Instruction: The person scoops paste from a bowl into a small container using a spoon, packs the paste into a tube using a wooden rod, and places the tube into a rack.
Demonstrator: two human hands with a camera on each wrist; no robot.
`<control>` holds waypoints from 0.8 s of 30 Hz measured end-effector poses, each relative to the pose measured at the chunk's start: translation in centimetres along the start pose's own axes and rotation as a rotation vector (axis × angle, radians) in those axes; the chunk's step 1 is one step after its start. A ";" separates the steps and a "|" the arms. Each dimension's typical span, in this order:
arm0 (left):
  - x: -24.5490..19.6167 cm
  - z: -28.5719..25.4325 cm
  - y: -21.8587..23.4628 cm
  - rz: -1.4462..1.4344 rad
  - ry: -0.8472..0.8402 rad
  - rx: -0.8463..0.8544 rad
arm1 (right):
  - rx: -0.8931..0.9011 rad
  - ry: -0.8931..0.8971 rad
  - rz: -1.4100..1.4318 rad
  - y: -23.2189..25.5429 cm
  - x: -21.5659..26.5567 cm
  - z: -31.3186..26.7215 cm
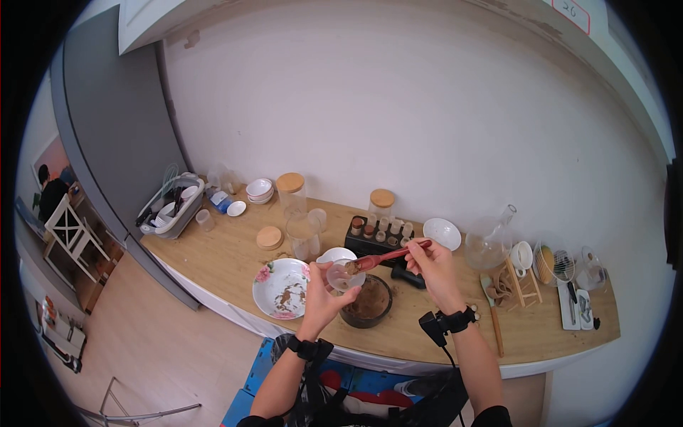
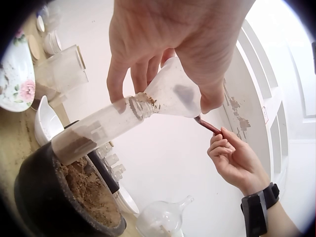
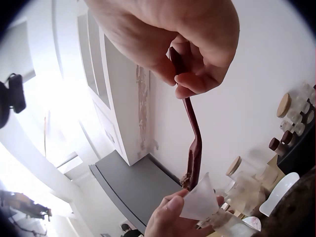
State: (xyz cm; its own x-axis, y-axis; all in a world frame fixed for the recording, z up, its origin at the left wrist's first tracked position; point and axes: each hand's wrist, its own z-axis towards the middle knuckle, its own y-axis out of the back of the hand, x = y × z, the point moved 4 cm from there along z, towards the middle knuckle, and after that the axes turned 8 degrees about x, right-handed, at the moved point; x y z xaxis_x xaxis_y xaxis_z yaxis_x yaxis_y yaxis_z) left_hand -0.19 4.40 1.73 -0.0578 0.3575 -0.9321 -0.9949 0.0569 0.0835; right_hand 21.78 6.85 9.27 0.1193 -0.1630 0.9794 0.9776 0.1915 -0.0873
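My left hand (image 1: pixel 324 288) (image 2: pixel 168 44) grips a clear plastic funnel (image 2: pixel 170 94) (image 3: pixel 200 200) set in a small glass tube (image 2: pixel 96 131), tilted over a dark bowl (image 1: pixel 368 302) (image 2: pixel 59 197) of brown powder. My right hand (image 1: pixel 430 263) (image 3: pixel 182 44) (image 2: pixel 234 158) pinches the handle of a red wooden spoon (image 1: pixel 388 257) (image 3: pixel 192 143), whose tip, loaded with brown powder, rests in the funnel's mouth.
On the wooden counter (image 1: pixel 235 256) sit a floral plate (image 1: pixel 281 288), white bowls (image 1: pixel 442 232), a rack of spice tubes (image 1: pixel 377 231), lidded glass jars (image 1: pixel 292 188), a glass flask (image 1: pixel 489 240), a dish rack (image 1: pixel 171 206) and wooden utensils (image 1: pixel 494 313).
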 end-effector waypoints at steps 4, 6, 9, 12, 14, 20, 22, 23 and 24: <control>-0.4 0.0 0.0 0.015 0.004 -0.006 | -0.002 0.024 -0.050 -0.6 0.1 -0.2; -0.3 0.0 0.1 0.012 0.010 -0.001 | 0.030 0.065 -0.080 -0.9 0.4 -0.3; -0.2 0.0 0.0 -0.006 0.013 0.003 | 0.079 0.105 -0.098 -1.3 0.7 -0.5; -0.2 0.0 0.0 -0.012 0.005 0.002 | 0.162 0.155 -0.182 -1.9 0.5 -0.8; -0.4 0.0 0.0 -0.007 0.003 0.003 | 0.170 0.173 -0.199 -2.1 0.6 -0.9; -0.4 0.0 -0.1 -0.033 -0.004 0.009 | 0.142 0.213 -0.207 -1.9 0.9 -1.2; 0.1 0.0 -0.1 -0.037 -0.006 0.012 | 0.098 0.229 -0.193 -1.2 1.2 -1.2; 0.2 -0.1 -0.1 -0.037 -0.002 0.011 | -0.036 0.212 -0.169 -0.2 1.5 -1.3; 0.2 -0.1 0.0 -0.023 -0.006 0.009 | -0.170 0.192 -0.144 0.7 1.5 -1.5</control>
State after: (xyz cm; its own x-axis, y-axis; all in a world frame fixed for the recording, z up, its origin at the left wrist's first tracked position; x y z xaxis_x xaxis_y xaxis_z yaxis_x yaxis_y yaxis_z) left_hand -0.18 4.34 1.54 -0.0342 0.3614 -0.9318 -0.9951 0.0739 0.0652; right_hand 22.90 5.27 10.41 -0.0085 -0.3599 0.9329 0.9999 -0.0097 0.0054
